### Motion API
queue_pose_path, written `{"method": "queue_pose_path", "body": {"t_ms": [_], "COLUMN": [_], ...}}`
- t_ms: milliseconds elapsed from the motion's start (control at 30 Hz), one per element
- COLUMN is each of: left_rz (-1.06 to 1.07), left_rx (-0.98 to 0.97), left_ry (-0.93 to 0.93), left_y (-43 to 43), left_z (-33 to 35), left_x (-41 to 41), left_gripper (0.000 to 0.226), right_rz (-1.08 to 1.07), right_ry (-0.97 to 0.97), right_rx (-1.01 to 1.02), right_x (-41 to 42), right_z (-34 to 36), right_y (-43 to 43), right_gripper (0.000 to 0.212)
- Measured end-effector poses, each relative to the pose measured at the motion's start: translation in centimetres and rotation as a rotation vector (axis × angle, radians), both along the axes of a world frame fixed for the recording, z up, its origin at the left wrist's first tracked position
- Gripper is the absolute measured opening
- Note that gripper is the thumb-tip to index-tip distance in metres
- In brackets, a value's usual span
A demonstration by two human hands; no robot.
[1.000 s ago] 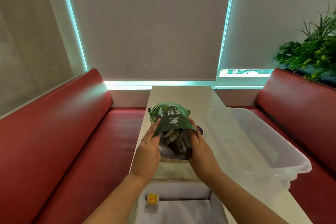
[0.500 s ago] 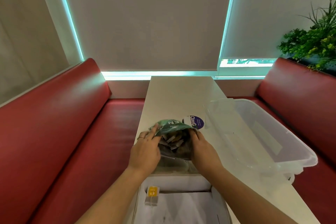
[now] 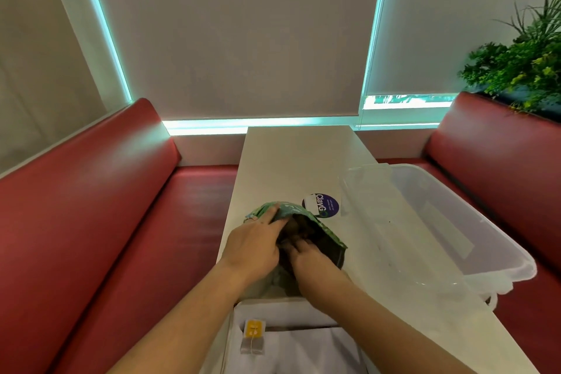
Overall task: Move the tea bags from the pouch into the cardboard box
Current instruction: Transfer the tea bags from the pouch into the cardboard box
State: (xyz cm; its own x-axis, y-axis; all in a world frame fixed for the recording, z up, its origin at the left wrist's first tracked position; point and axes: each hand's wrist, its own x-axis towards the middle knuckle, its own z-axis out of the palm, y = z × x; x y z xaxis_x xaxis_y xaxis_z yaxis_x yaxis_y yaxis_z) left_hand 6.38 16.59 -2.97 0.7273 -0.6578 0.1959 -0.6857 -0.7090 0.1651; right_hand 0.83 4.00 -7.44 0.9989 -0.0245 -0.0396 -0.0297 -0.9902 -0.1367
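A green tea pouch (image 3: 329, 235) lies on the white table (image 3: 303, 161) with its dark mouth facing me. My left hand (image 3: 253, 244) holds the pouch's upper left edge, fingers over the green foil. My right hand (image 3: 308, 256) reaches into the mouth, and its fingertips are hidden in the dark inside. Whether it holds any tea bags cannot be made out. The white cardboard box (image 3: 273, 305) stands open just below my hands at the near table edge. One tea bag (image 3: 253, 335) with a yellow tag lies at the box's left side.
A round purple sticker (image 3: 323, 205) sits on the table behind the pouch. A large clear plastic bin (image 3: 455, 222) takes up the table's right side. Red benches (image 3: 91, 222) flank the table, and a green plant (image 3: 522, 64) stands at the far right.
The pouch came down from upright in the air to lying on the table. My right hand went from gripping its right edge to reaching inside. The view tilted up slightly.
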Motion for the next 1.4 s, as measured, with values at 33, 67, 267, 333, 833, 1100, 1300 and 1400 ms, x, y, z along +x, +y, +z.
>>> {"method": "queue_pose_path", "body": {"t_ms": [33, 67, 267, 333, 833, 1100, 1300, 1400], "left_rz": [-0.019, -0.043, -0.249, -0.309, -0.309, -0.28, -0.271, -0.272], "left_rx": [0.032, 0.062, 0.051, 0.0, -0.073, -0.05, -0.035, -0.037], "left_ry": [0.003, 0.001, -0.029, -0.037, -0.06, -0.046, -0.045, -0.044], "left_y": [-0.2, -0.3, -0.7, -0.6, 0.1, 0.3, 0.1, 0.0], "left_z": [0.3, 0.7, 2.0, 1.8, 1.4, 1.0, 1.0, 0.7], "left_x": [0.2, 0.4, 1.7, 2.2, 3.9, 4.0, 3.3, 3.0], "left_gripper": [0.066, 0.069, 0.072, 0.07, 0.067, 0.069, 0.069, 0.068], "right_rz": [-0.035, -0.044, -0.046, -0.035, 0.036, 0.166, 0.249, 0.181], "right_ry": [0.109, 0.178, 0.281, 0.205, -0.494, -0.602, -0.29, -0.205], "right_rx": [-0.037, -0.082, -0.33, -0.337, 0.077, 0.3, 0.203, 0.068], "right_x": [1.0, 1.9, 4.9, 5.3, -3.4, -11.9, -12.6, -12.3], "right_z": [0.1, 0.1, -1.0, -1.6, 1.6, -1.2, -4.1, -5.3], "right_y": [0.1, 0.1, -0.9, -1.2, -3.0, -2.2, -2.2, -2.0], "right_gripper": [0.074, 0.077, 0.069, 0.059, 0.053, 0.029, 0.033, 0.033]}}
